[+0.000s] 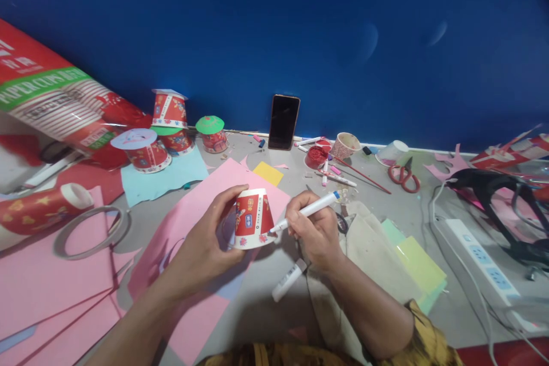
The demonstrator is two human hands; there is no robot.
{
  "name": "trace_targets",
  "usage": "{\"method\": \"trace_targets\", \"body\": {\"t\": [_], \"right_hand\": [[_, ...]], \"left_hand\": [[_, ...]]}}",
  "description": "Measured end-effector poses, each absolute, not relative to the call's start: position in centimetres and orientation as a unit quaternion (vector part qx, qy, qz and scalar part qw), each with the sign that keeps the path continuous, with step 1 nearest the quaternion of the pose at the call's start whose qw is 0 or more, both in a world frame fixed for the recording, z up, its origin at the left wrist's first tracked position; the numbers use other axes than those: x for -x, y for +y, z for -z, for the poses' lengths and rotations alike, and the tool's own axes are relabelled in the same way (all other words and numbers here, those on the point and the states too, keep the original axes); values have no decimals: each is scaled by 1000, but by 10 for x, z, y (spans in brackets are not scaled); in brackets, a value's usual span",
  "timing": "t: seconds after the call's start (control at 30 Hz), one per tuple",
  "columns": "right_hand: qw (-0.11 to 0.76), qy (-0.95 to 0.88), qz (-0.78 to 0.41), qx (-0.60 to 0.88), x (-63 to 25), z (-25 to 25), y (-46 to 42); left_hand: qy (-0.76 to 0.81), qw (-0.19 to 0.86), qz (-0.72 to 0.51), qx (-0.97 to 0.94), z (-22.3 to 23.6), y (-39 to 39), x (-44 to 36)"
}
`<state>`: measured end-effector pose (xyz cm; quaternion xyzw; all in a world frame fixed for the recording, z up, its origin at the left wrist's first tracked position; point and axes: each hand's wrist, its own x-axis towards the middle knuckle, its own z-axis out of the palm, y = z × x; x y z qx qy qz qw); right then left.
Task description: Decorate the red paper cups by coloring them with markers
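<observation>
A paper cup [253,220] is being held above the table [261,326] by the left hand [208,237], narrow end up and slightly tilted, with the fingers being closed over its upper end and the thumb being kept near its wide rim. A white marker [306,211] with a blue end is being gripped in the closed right hand [317,234]; its tip is being pointed at the lower band of the cup, and whether contact is being made cannot be told. Pink paper [197,314] is being overlapped in view by the left hand and forearm. Below the right hand, a white tube [289,281] is being supported by the table. A beige cloth [373,251] is being partly covered by the right forearm. At the back, a phone [284,122] is being propped nearly upright by the blue wall [274,23]. To its left, a green disc [210,124] is being carried by one decorated cup [214,142], and a pale disc [135,138] by another, which is being placed partly on light blue paper [175,180]. At the right, red-handled scissors [404,176] are being noted behind a white power strip [480,263].
</observation>
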<state>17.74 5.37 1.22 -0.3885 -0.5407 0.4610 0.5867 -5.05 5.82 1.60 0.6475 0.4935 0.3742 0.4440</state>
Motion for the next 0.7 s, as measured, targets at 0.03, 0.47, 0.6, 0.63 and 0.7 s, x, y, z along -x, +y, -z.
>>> {"method": "trace_targets", "body": {"t": [0.03,0.47,0.6,0.63,0.7], "right_hand": [[586,-541,-462,387,-177,-13,54],[575,-546,-465,394,-177,-15,53],[571,-548,-464,397,-177,-16,54],[570,-547,-465,399,-177,-16,54],[570,-543,-469,401,-177,-16,54]], "left_hand": [[493,446,-374,-647,-15,58,51],[498,434,-375,-650,-19,58,49],[493,440,-373,-651,-18,58,50],[492,440,-374,-652,-18,58,50],[492,436,-376,-653,-17,58,50]]}}
